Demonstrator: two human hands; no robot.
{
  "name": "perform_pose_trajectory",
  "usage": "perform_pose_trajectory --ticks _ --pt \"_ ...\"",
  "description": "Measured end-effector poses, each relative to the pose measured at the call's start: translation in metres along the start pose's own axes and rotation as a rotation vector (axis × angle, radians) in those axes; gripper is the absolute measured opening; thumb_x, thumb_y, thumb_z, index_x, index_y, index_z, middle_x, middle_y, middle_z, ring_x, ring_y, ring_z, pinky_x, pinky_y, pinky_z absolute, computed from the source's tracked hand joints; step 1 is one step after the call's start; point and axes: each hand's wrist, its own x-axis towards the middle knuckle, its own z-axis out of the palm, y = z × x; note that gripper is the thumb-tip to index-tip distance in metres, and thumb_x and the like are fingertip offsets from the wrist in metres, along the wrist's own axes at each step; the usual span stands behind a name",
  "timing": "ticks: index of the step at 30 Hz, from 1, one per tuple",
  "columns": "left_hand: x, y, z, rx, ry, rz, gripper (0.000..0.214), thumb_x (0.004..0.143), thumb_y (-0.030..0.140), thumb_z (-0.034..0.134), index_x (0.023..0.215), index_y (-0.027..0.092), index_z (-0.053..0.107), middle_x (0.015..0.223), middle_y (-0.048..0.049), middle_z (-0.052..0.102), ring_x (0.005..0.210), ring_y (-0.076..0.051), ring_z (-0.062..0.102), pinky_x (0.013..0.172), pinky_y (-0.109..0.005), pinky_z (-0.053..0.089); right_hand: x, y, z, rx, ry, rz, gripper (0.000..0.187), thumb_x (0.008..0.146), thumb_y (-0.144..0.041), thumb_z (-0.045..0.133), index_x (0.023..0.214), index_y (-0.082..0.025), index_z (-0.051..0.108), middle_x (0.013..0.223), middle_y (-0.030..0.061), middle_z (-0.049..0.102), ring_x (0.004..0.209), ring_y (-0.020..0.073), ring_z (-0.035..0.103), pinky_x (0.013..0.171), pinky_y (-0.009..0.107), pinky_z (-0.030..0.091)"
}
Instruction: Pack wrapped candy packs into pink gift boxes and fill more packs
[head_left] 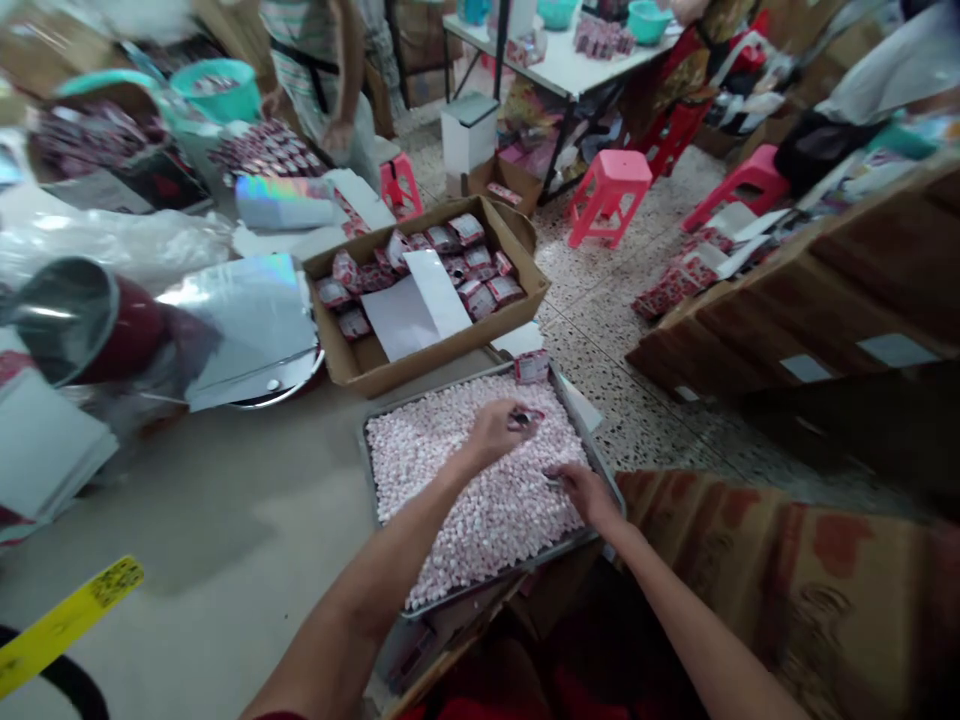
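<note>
A metal tray (367, 450) holds a thick layer of small whitish-pink pieces (450, 500) that look like candies or tablets. Over its middle, my left hand (495, 432) has its fingers closed around a small red packet with a dark opening (531, 414). Low over the pieces on the tray's right side is my right hand (589, 492), fingers pinched together at a small greyish thing that is too blurred to name. One red-and-white printed packet (532, 366) rests at the tray's far corner.
Behind the tray, a cardboard box (420, 372) holds printed packets and a white card. Left of it are shiny sheets (240, 320) and a dark red pot (139, 325). Sealed cartons (750, 560) flank the right side. Pink stools (611, 190) and other people (315, 80) are beyond.
</note>
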Motion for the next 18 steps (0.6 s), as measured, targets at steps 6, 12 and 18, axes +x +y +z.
perform_pose_trajectory --ticks 6,12,18 --pt "-0.033 -0.022 0.014 0.174 0.094 -0.053 0.052 0.077 0.039 0.09 0.125 0.028 0.071 0.12 -0.0165 0.07 0.113 -0.034 0.066 0.097 -0.047 0.054 -0.004 0.011 0.01 0.217 0.143 -0.053 0.032 0.087 -0.047 0.05 0.091 -0.025 0.073 0.092 0.0087 0.081 0.087 0.032 0.076 0.082 0.043 0.059" --pt "0.018 -0.05 -0.164 0.376 0.583 -0.072 0.009 0.096 0.033 0.071 0.097 0.024 0.073 0.102 -0.0109 0.074 0.101 -0.029 0.065 0.097 -0.045 0.048 -0.013 0.019 0.011 0.258 0.168 0.01 0.029 0.077 -0.058 0.056 0.08 -0.033 0.071 0.078 0.0062 0.079 0.074 0.0366 0.076 0.073 0.048 0.06" --pt "0.115 -0.124 -0.347 0.408 0.929 -0.326 0.039 0.083 0.027 0.083 0.115 0.014 0.063 0.122 -0.0161 0.065 0.114 -0.023 0.056 0.106 -0.041 0.041 -0.001 0.025 0.021 0.323 0.115 0.093 0.033 0.071 -0.063 0.061 0.075 -0.034 0.076 0.087 0.0066 0.082 0.089 0.0389 0.078 0.084 0.05 0.062"
